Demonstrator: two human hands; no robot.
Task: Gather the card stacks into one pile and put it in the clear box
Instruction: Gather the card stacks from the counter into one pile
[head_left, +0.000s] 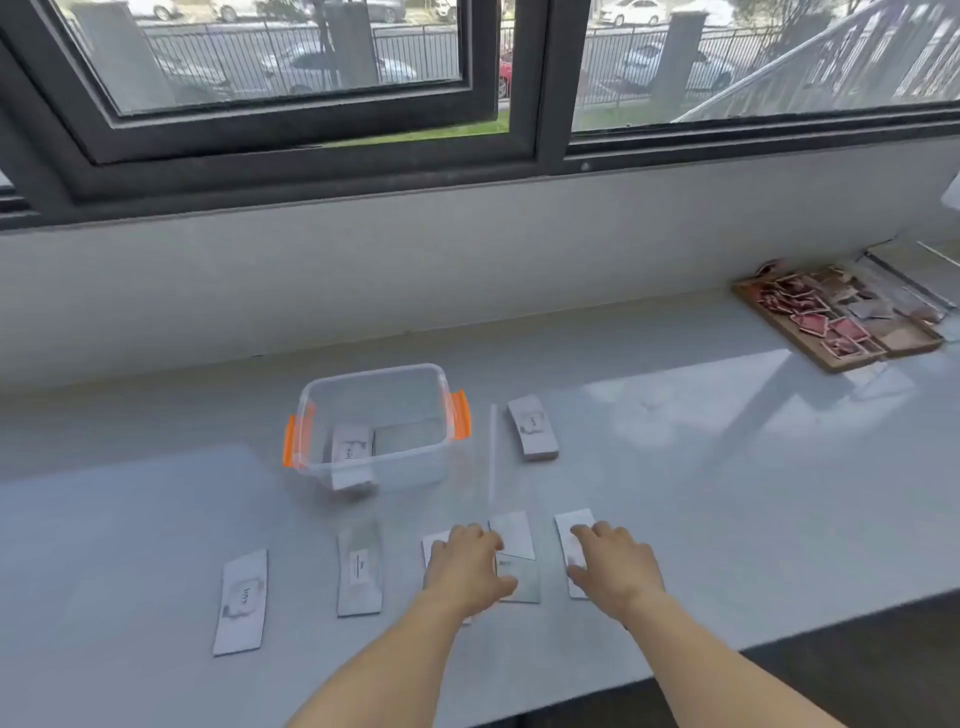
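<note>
A clear box (376, 426) with orange latches stands on the grey counter, with one card stack (351, 457) showing through its front wall. Several white card stacks lie in a row near the front edge: one at far left (240, 601), one (359, 569) beside it, one (514, 556) between my hands. My left hand (465, 564) rests flat over a stack (432, 545), fingers spread. My right hand (613, 569) lies over the rightmost stack (574, 525), fingers apart. Another stack (532, 427) sits right of the box.
A clear lid or strip (492, 452) stands on edge between the box and the far stack. A wooden tray (841, 325) of red puzzle pieces sits at the far right. The counter's front edge (779, 629) runs diagonally close to my right arm. Behind is a window wall.
</note>
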